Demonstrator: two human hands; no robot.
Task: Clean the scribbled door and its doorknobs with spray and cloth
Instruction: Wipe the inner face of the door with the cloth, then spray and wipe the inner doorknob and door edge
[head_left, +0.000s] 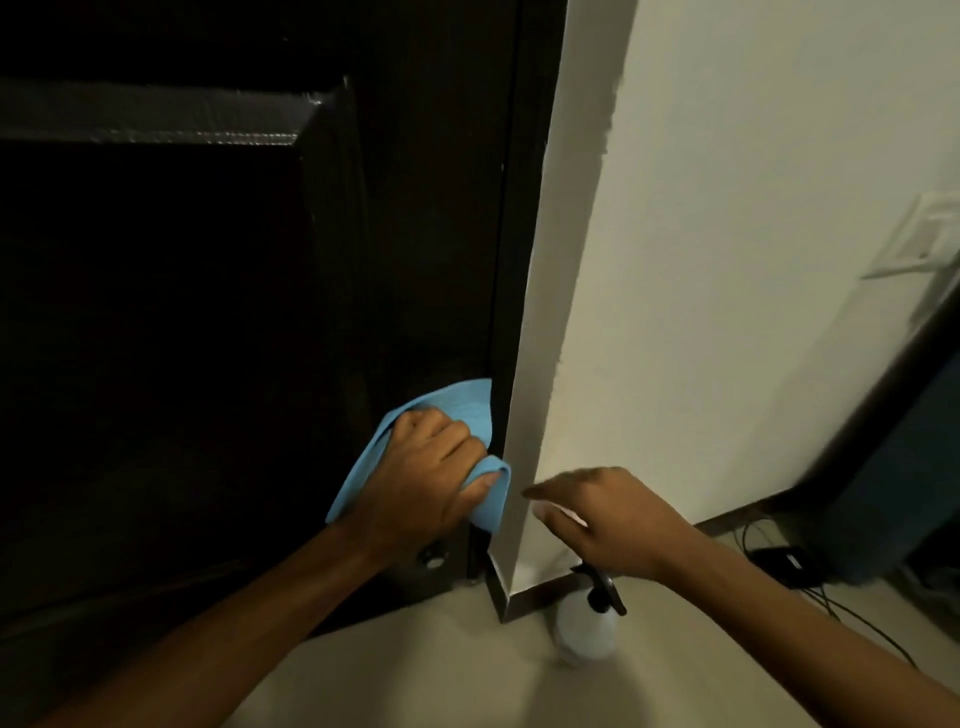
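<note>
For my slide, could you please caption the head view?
Left hand wipes dark door with blue cloth; spray bottle stands below.

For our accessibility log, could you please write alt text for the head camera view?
A person's left hand grips a blue cloth against the edge of a dark door. The right hand hovers open above a white spray bottle standing on the floor by a pale wall.

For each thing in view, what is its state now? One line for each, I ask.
left hand: grips the blue cloth against the door.
blue cloth: crumpled, pressed on the dark door.
right hand: open, holds nothing.
spray bottle: upright on the floor, untouched.
</note>
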